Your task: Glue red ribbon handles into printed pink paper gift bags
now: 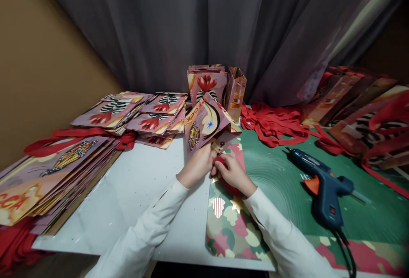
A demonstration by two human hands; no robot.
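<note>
In the middle of the head view, a paper gift bag (206,125) with a butterfly print is tilted, its opening turned towards me. My left hand (198,165) is closed on the lower edge of this bag. My right hand (235,173) pinches a red ribbon (219,159) close against the bag's rim. The fingertips of both hands nearly meet there, and the ribbon's end is hidden by them. To the right of my right hand lies a blue glue gun (319,180) with an orange trigger, its nozzle pointing away from me.
Flat bags (60,176) are stacked at the left, with more piles (111,110) behind. Upright bags (207,83) stand by the grey curtain (179,27). A heap of red ribbon (275,122) lies on the green mat (268,176). Ribboned bags (377,120) stand at the far right.
</note>
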